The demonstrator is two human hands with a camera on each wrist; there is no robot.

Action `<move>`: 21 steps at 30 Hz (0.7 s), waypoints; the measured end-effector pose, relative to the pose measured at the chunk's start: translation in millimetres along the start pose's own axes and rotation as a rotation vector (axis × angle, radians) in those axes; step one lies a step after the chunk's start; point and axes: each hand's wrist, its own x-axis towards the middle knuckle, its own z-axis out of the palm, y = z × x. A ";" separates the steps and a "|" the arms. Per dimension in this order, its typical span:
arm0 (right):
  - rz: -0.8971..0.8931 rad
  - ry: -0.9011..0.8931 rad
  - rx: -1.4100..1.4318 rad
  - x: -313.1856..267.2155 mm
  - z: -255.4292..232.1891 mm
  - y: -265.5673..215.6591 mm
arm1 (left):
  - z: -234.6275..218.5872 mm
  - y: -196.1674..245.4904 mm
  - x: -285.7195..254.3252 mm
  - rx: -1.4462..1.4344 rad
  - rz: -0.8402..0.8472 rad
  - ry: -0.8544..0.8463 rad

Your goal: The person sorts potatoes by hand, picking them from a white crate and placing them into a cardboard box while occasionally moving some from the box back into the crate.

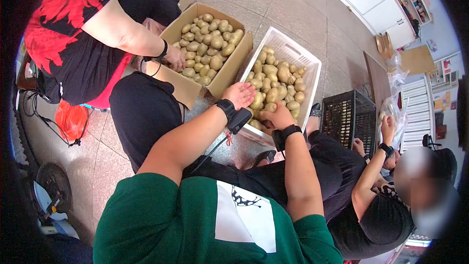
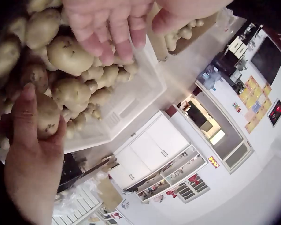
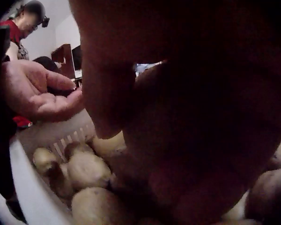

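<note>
A white plastic crate (image 1: 312, 76) full of potatoes (image 1: 283, 74) stands before me. My left hand (image 1: 240, 95) is over its left side, palm up with relaxed fingers and nothing in it. Down among the potatoes at the near end, my right hand (image 1: 277, 116) grips one. The left wrist view shows that potato (image 2: 48, 116) between thumb and fingers of the right hand (image 2: 33, 152), while the left hand (image 2: 110, 23) hangs over the crate. In the right wrist view the right hand (image 3: 187, 103) is dark and close, hiding its grip; the left hand (image 3: 42, 91) is beyond.
A cardboard box (image 1: 246, 51) of potatoes adjoins the crate on the left, with another person's hand (image 1: 174, 58) at it. A black crate (image 1: 349, 117) stands to the right, where another person holds a clear plastic bag (image 1: 394, 105). A red bag (image 1: 72, 121) lies at left.
</note>
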 end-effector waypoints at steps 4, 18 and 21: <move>0.002 -0.023 -0.029 1.6 2.6 -17.5 | -2.0 -1.3 0.3 0.070 -0.029 -0.029; -0.020 0.030 0.071 -5.6 4.4 -59.3 | 7.1 -11.3 -5.5 0.184 -0.114 -0.081; -0.173 0.156 0.006 -6.3 5.8 -61.5 | 6.5 -11.5 -3.0 0.149 -0.130 -0.074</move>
